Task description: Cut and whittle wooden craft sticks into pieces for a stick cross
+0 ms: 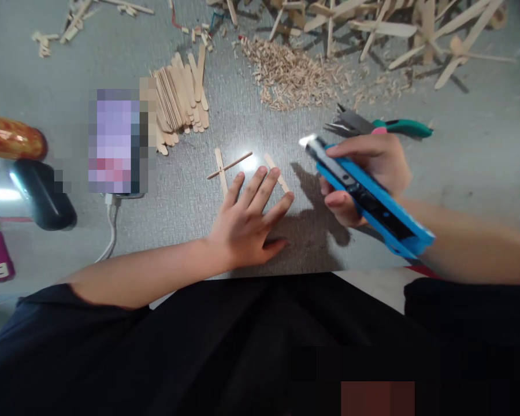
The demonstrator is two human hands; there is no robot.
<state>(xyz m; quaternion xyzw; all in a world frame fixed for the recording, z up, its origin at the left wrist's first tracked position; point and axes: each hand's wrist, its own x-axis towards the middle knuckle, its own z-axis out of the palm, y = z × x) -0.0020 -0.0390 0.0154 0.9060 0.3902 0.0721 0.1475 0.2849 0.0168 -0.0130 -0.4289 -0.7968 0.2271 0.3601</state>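
My right hand (368,173) is wrapped round a blue utility knife (372,202), raised over the table with its bright front end pointing to the upper left. My left hand (247,225) lies palm down on the table, fingers spread. Just beyond its fingertips, two wooden craft sticks (221,169) cross each other; one lies on its narrow edge. Another craft stick (281,182) runs beside the left fingers, its near end close to a fingertip; whether they touch, I cannot tell.
A stack of craft sticks (173,98) lies beyond my left hand, next to a pixelated phone (115,144) on a white cable (111,231). Wood shavings (290,75), green-handled pliers (403,127) and assembled stick pieces (385,29) lie farther back. A dark mouse (43,193) is left.
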